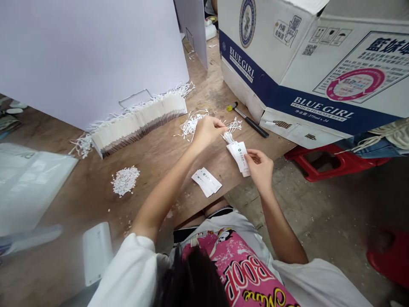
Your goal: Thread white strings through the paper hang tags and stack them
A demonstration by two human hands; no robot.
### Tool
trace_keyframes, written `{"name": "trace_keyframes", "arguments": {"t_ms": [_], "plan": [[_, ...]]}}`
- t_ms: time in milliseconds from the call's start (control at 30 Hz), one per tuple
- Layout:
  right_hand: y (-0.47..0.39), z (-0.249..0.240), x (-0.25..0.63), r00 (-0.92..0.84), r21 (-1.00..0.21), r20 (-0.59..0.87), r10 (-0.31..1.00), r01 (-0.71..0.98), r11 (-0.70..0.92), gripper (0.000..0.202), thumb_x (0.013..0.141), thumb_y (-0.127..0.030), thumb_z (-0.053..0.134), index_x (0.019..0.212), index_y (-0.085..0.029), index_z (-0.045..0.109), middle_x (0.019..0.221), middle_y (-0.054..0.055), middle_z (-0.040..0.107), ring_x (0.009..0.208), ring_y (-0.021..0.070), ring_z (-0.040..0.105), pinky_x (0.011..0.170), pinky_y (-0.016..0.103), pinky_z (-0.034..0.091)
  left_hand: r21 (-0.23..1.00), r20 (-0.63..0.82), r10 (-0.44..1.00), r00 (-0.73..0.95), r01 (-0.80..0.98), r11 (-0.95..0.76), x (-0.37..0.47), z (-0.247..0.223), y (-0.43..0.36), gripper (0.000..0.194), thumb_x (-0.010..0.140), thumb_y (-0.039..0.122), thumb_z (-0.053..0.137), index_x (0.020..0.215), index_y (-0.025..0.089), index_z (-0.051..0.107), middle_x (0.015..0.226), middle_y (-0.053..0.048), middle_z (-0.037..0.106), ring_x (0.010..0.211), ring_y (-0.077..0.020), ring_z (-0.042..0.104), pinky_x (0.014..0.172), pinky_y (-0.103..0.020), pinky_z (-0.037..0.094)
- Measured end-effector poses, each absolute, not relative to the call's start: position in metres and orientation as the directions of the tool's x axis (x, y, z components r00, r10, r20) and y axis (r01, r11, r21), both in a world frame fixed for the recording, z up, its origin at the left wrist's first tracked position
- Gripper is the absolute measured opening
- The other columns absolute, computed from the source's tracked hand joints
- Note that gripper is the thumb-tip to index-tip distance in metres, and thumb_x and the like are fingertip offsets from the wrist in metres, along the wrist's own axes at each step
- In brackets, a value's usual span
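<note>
My right hand (261,167) grips a small fanned stack of white hang tags (238,154) by its lower right edge, thumb on top. White strings (228,137) bunch at the upper end of these tags. My left hand (207,130) reaches across to that end, its thumb and fingers pinched at the strings; exactly how many it holds is too small to see. Beneath and behind the left hand lies a loose heap of white tag strings (190,125). A second pile of white tags (207,182) rests on the wooden table (159,162), close to its front edge.
A long row of strung tags (140,123) stands against a pale upright panel (96,55). Small white plastic bits (125,181) form a heap. A hammer (251,121) lies beside the beer carton (277,89). Red stools (319,162) stand off the table's right side.
</note>
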State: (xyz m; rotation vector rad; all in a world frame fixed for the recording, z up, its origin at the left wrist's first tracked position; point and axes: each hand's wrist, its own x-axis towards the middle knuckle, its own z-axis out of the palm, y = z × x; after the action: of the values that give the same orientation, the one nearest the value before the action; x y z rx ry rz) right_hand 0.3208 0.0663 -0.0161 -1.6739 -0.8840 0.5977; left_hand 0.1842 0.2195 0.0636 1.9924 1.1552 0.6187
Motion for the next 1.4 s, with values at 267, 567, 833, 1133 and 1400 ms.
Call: {"name": "trace_keyframes", "arguments": {"t_ms": [267, 567, 833, 1133, 1400], "plan": [[0.099, -0.037, 0.331, 0.536, -0.756, 0.163, 0.828, 0.608, -0.245, 0.023, 0.080, -0.021, 0.057, 0.091, -0.013, 0.075, 0.086, 0.012, 0.071, 0.076, 0.0232, 0.062, 0.077, 0.036, 0.049, 0.667, 0.021, 0.805, 0.593, 0.591, -0.453, 0.214, 0.024, 0.269, 0.007, 0.071, 0.016, 0.069, 0.071, 0.012, 0.075, 0.067, -0.006, 0.071, 0.064, -0.0159, 0.061, 0.066, -0.029, 0.044], [0.089, -0.037, 0.324, 0.504, -0.656, 0.344, 0.792, 0.733, -0.181, 0.024, 0.087, -0.027, 0.057, 0.102, -0.016, 0.072, 0.098, 0.013, 0.062, 0.095, 0.0260, 0.056, 0.089, 0.041, 0.045, 0.512, 0.078, 0.708, 0.702, 0.581, -0.632, 0.218, 0.002, 0.308, 0.026, 0.079, 0.018, 0.063, 0.104, 0.015, 0.069, 0.115, -0.012, 0.067, 0.112, -0.0264, 0.055, 0.101, -0.041, 0.035], [0.037, -0.039, 0.253, 0.012, -0.650, 0.060, 0.998, 0.759, 0.030, 0.027, 0.084, -0.033, 0.066, 0.108, -0.020, 0.066, 0.100, 0.010, 0.063, 0.095, 0.0282, 0.055, 0.085, 0.042, 0.047, 0.407, 0.118, 0.900, 0.419, 0.807, -0.428, 0.095, -0.006, 0.270, 0.023, 0.086, 0.018, 0.050, 0.102, 0.018, 0.067, 0.106, -0.008, 0.068, 0.102, -0.0249, 0.056, 0.095, -0.039, 0.038], [0.037, -0.047, 0.247, 0.207, -0.779, -0.001, 0.978, 0.613, -0.131, 0.019, 0.082, -0.034, 0.062, 0.073, -0.018, 0.066, 0.075, 0.008, 0.065, 0.074, 0.0232, 0.056, 0.072, 0.037, 0.046, 0.491, 0.088, 0.992, 0.094, 0.862, -0.125, -0.005, 0.008, 0.195, 0.024, 0.086, 0.028, 0.051, 0.098, 0.016, 0.068, 0.098, -0.008, 0.071, 0.082, -0.0187, 0.062, 0.079, -0.029, 0.046], [0.034, -0.014, 0.243, 0.108, -0.936, -0.329, 0.938, 0.094, -0.339, 0.032, 0.067, -0.047, 0.073, 0.068, -0.016, 0.063, 0.061, 0.001, 0.059, 0.056, 0.0145, 0.051, 0.052, 0.026, 0.041, 0.547, -0.226, 0.973, -0.055, 0.819, 0.174, -0.053, -0.003, 0.079, 0.023, 0.072, 0.035, 0.066, 0.087, 0.019, 0.072, 0.088, -0.008, 0.073, 0.070, -0.0199, 0.062, 0.067, -0.030, 0.046]]}}
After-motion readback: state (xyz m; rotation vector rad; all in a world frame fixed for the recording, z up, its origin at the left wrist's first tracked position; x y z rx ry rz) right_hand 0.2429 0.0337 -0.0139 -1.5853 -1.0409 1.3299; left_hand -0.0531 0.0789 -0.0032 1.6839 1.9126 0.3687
